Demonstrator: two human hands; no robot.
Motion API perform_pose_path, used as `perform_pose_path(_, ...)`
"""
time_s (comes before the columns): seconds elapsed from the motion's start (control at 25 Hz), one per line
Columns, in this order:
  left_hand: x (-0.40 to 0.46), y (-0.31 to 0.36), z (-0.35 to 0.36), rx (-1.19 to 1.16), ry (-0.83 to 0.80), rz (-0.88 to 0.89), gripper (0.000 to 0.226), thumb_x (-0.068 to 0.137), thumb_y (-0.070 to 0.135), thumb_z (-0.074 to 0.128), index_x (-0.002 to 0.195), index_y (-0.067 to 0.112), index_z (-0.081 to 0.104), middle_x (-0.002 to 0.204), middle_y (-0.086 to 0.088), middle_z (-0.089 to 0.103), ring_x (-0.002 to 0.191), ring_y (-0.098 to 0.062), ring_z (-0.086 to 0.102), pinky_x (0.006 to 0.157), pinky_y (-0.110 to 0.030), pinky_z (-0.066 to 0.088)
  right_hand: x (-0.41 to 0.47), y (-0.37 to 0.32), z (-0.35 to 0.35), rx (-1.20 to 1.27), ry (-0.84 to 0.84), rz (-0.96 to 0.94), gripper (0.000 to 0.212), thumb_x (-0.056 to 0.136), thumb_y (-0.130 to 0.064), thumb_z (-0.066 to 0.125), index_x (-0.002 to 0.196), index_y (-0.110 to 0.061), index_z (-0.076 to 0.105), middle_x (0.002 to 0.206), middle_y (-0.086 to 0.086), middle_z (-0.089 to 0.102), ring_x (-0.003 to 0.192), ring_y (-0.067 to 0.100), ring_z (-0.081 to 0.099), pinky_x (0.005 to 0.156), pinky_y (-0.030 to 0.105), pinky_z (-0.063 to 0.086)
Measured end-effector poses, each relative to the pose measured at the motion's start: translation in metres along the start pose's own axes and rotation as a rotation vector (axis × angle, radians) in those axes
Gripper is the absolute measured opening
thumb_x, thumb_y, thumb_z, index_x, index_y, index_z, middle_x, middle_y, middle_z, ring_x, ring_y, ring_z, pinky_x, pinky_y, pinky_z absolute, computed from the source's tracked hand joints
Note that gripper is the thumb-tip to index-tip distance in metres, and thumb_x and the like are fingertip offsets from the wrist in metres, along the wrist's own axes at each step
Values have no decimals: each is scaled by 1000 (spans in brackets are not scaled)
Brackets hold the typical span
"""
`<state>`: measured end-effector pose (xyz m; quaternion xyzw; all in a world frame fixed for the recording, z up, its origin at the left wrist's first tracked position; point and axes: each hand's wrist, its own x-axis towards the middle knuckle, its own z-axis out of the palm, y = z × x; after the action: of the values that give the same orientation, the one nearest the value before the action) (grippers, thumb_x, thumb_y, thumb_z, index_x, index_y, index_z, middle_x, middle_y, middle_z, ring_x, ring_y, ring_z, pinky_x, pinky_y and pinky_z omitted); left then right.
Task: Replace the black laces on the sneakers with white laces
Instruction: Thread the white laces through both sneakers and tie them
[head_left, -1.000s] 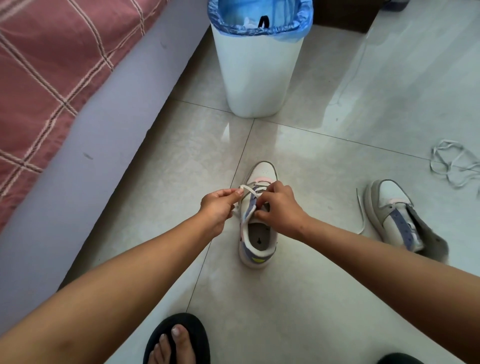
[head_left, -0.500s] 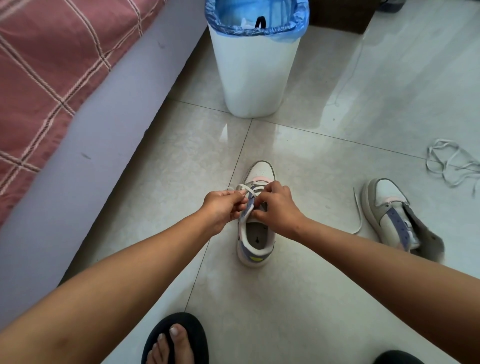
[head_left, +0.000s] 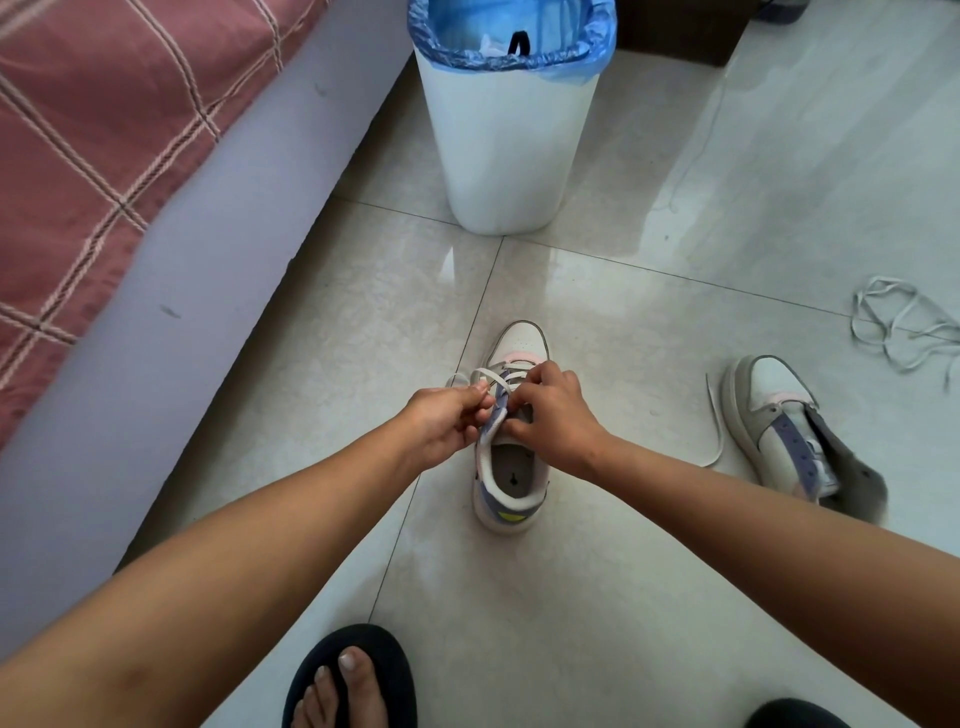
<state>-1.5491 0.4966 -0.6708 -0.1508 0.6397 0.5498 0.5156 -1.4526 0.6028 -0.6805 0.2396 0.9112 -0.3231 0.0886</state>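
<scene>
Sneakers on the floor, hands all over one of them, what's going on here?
A person is lacing the sneaker in front of them with a white lace. The left hand pinches the lace at the eyelets while the right hand works at the tongue. Only the lower rows are laced. The second sneaker lies to the right, and a loose lace pile sits beyond it. A white bin stands ahead.

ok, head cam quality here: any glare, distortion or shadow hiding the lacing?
Head view: window glare washes the tile floor at upper right and near the white bin; wide-angle bending curves the bed edge and stretches the forearms; the sneaker and white lace are sharp and evenly lit, but the left hand and right hand cover the eyelets.
</scene>
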Motion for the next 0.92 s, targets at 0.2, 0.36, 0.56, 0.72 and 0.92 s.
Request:
perform_pose_path(0.2,-4,3,0,89,1,1,23,93,20,59,72,11,58,55,5,59,44,-3,50,41,-15,36,0,0,0,-3,2,-7,25,84,-27,67,104,-10,66,119,8,43,112,28,34,93,35,39)
perform_pose_path(0.36,-5,3,1,302,38,50,22,94,24,57,75,14,56,71,1,57,61,-9,50,55,-22,36,0,0,0,-9,5,-7,23,85,-24,64,104,-10,67,119,8,43,111,28,34,93,36,39)
perform_pose_path(0.56,-8,-3,4,435,35,86,13,92,25,60,82,17,58,78,2,59,71,-8,51,60,-23,34,1,1,1,13,11,10,23,86,-26,65,104,-12,68,116,7,43,110,27,34,92,36,39)
perform_pose_path(0.72,-9,-5,2,482,100,192,15,87,26,66,80,18,56,76,3,57,72,-12,51,54,-21,35,4,2,6,72,51,51,19,87,-24,64,100,-12,71,115,5,43,110,26,33,92,36,38)
perform_pose_path(0.92,-20,-36,-9,1019,98,478,35,89,35,58,118,18,47,109,2,48,94,-16,52,78,-28,43,4,-5,4,-38,-24,78,18,90,-19,54,100,-11,66,123,6,41,116,29,32,93,37,38)
